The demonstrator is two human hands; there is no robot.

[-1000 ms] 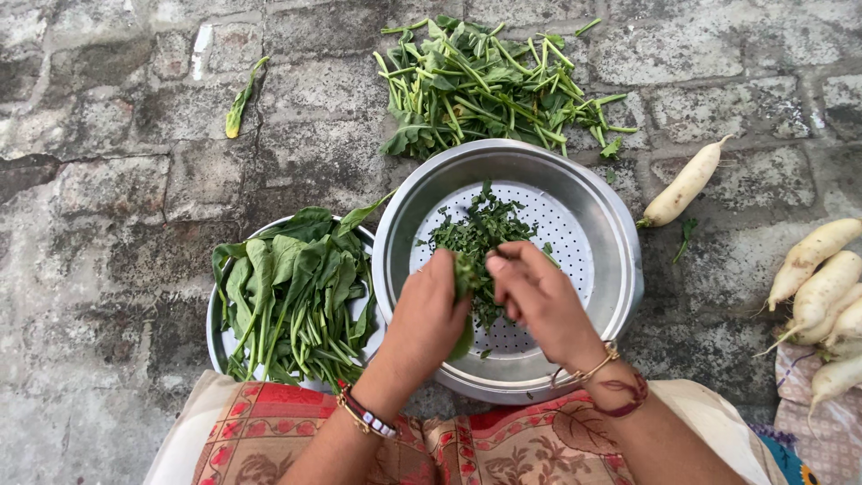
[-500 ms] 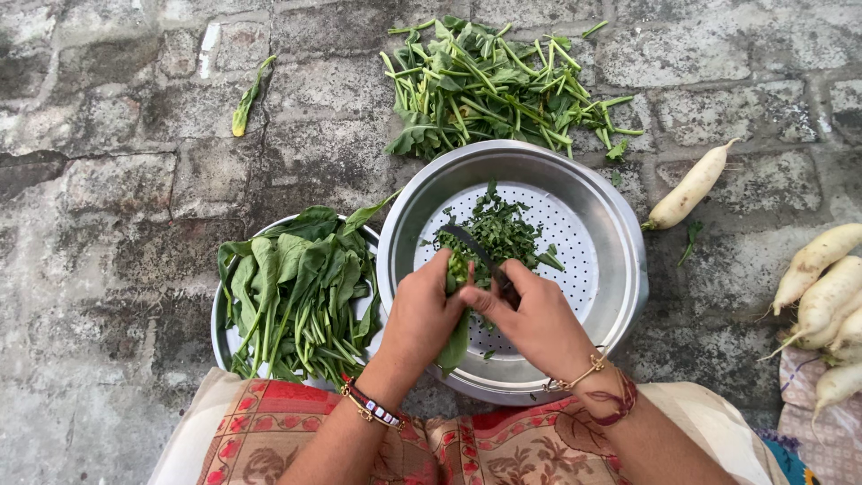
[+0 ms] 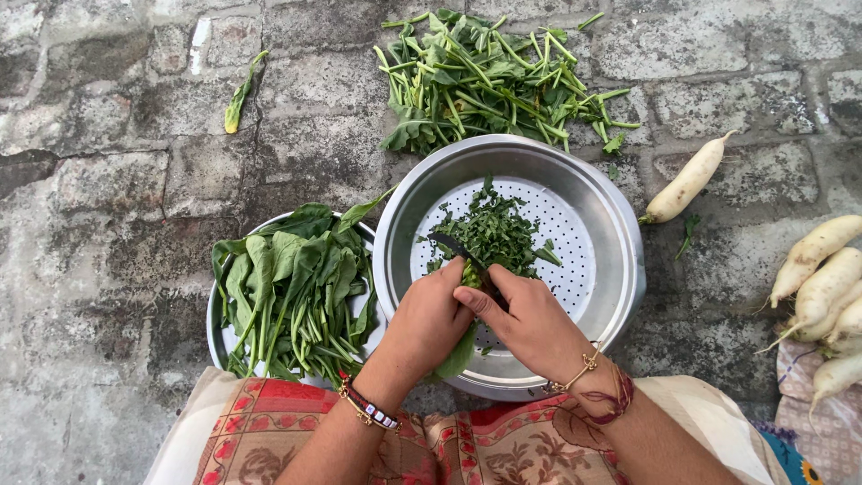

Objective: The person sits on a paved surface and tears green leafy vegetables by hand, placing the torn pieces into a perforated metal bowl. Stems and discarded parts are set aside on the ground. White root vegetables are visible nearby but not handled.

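Now the left hand (image 3: 429, 316) is closing its fingers around a bunch of soft green leaves (image 3: 460, 346), while the right hand (image 3: 530, 321) is gripping a dark knife (image 3: 460, 251) tightly. Its thin blade is pointing up and to the left, over the shiny round steel colander (image 3: 620, 260) with many small holes. Chopped greens (image 3: 498, 232) are lying inside. Whole smooth leaves are filling the metal plate (image 3: 215, 332) beside it, on rough stone.
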